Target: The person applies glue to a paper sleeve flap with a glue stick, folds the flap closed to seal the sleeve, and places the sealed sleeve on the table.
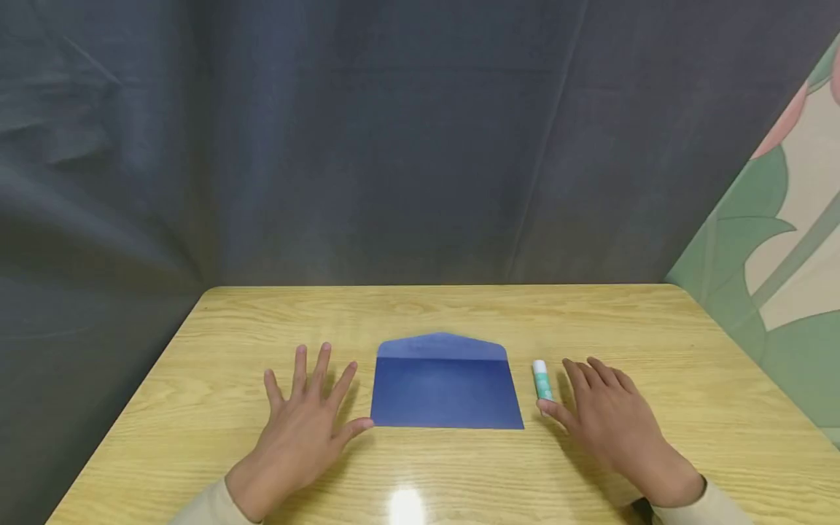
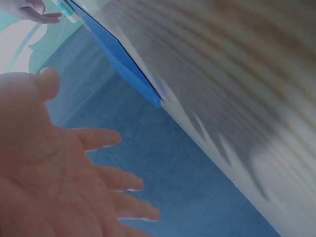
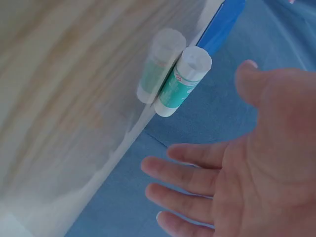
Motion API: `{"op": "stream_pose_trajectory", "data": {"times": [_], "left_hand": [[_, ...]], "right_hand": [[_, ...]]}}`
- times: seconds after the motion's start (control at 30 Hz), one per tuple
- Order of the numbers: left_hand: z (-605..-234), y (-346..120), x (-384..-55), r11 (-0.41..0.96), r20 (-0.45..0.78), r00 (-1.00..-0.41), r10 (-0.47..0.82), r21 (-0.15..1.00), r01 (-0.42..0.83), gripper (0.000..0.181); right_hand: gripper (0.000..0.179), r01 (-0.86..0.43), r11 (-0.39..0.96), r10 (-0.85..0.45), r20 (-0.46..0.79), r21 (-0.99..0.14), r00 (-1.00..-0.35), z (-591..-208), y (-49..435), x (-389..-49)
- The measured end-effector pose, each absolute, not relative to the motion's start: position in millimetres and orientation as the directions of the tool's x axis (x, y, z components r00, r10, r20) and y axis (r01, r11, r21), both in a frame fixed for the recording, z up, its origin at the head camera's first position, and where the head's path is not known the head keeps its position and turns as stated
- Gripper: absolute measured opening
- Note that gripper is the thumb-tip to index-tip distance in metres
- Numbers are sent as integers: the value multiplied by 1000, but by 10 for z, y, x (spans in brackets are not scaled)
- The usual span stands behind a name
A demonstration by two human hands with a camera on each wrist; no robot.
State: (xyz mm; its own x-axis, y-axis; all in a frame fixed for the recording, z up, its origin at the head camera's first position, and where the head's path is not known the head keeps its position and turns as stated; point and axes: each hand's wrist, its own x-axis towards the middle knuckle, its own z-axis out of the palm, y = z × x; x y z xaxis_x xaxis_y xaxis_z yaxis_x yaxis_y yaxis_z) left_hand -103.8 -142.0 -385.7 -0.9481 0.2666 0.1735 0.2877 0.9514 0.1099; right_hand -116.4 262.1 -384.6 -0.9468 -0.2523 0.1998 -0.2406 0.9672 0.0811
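Note:
A dark blue envelope (image 1: 446,394) lies on the wooden table with its lighter, pointed flap (image 1: 441,346) unfolded toward the far edge. To its right a glue stick (image 1: 541,379), white-capped with a green label, lies on its side. My left hand (image 1: 298,430) hovers left of the envelope, fingers spread, its thumb tip by the near left corner. Just right of the glue stick is my right hand (image 1: 610,423), holding nothing, its thumb near the stick's lower end. In the right wrist view a gap shows between the glue stick (image 3: 182,81) and the fingers.
The wooden table (image 1: 446,310) has rounded far corners. A dark grey curtain (image 1: 394,146) hangs behind it and along the left. At the right stands a wall panel (image 1: 787,292) with green and pink leaf shapes. Light glares off the table near the front.

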Motion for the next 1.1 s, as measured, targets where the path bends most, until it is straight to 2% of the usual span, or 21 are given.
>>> {"op": "stream_pose_trajectory", "data": {"times": [0.37,0.5,0.73,1.1], "left_hand": [[-3813,-1432,-1072,945,167,-943,287,112,307,70],[-3827,-1425,-1073,937,113,-942,316,118,328,69],[-3821,-1443,-1127,931,136,-934,329,121,345,62],[-3831,-1419,-1116,916,141,-922,362,128,379,58]], "right_hand": [[58,-249,964,-263,201,93,-944,-3781,2550,-1332],[49,-252,962,-268,171,108,-948,-3789,2476,-1376],[47,-238,962,-259,162,136,-952,-3800,2450,-1393],[41,-248,964,-257,90,98,-962,-3818,2454,-1355]]}}
